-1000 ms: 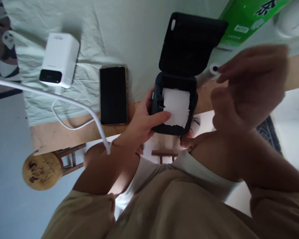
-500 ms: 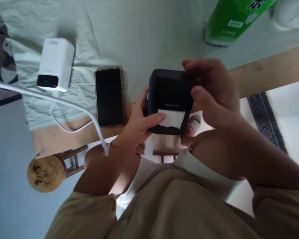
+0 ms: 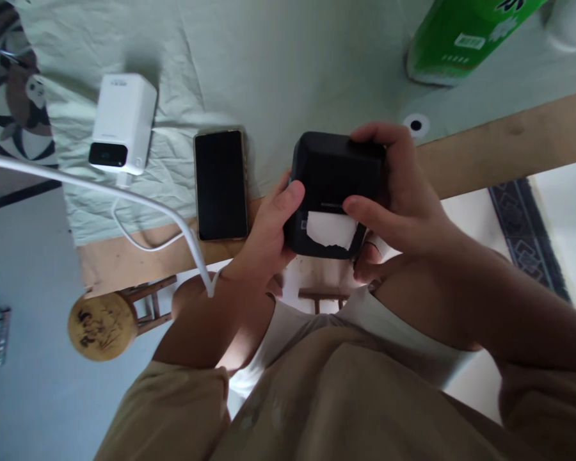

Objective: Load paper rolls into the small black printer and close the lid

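Note:
Over the table's front edge, both my hands hold a black label printer (image 3: 338, 166) with a torn strip of white paper (image 3: 331, 230) showing at its front. My left hand (image 3: 273, 221) grips its left side, thumb along the edge. Around the right side wraps my right hand (image 3: 398, 186), its thumb lying on the top face just above the paper and its fingers at the far corner. The fingers under the printer are hidden. A small white roll (image 3: 423, 123) with a dark centre lies on the table beyond my right hand.
Left on the green cloth (image 3: 269, 51) are a white power bank (image 3: 125, 121) and a dark-screened phone (image 3: 221, 186). A white cable (image 3: 144, 203) runs across to my left wrist. A green package (image 3: 456, 45) stands at back right. A wooden stool (image 3: 103, 326) is below left.
My right hand has closed onto the printer, its thumb now on the top face. My left thumb has moved off the paper to the left edge. The white roll has come into view.

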A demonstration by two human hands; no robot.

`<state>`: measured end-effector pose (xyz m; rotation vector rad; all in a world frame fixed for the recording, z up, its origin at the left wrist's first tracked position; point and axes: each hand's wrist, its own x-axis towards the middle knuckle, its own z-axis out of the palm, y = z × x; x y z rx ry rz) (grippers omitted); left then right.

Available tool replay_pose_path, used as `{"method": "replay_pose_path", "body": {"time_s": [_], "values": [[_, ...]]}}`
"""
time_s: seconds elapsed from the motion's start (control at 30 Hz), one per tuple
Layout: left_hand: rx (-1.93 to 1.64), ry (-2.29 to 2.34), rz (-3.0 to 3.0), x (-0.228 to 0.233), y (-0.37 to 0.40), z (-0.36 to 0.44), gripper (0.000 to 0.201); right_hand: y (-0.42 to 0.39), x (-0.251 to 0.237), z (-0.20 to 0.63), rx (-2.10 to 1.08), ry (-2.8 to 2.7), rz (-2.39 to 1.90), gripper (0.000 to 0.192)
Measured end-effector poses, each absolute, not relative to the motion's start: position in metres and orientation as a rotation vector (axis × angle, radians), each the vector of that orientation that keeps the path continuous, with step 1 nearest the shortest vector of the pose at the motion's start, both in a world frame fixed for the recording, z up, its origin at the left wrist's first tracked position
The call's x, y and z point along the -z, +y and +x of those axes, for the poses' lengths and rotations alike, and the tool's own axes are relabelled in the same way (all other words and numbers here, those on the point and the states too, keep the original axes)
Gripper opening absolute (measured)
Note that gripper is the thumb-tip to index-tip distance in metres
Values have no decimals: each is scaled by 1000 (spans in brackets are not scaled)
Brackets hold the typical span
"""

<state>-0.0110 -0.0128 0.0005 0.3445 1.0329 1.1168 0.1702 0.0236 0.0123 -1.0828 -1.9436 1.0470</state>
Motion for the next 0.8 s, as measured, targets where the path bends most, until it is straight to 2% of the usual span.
{"method": "replay_pose_path", "body": {"time_s": [0.2, 0.4, 0.57, 0.63, 0.73, 0.8], "values": [[-1140, 960, 441, 9, -15, -12, 46, 24, -17, 172, -1097, -1942, -1077, 55], [-1210, 1056, 259, 0, -7, -4, 32, 30, -12, 173, -1124, -1958, -1018, 56], [-1233, 1124, 154, -2, -2, 0, 29, 29, -12, 183, -752, -2065, -963, 51], [-1216, 1073, 161, 2, -2, -1, 30, 29, -13, 188, -631, -2085, -907, 56], [-1272, 1027, 197, 7, -4, -3, 28, 27, -15, 191, -628, -2133, -854, 65], [-1313, 1043, 187, 6, -5, -3, 24, 25, -18, 190, -648, -2140, -873, 65]]}}
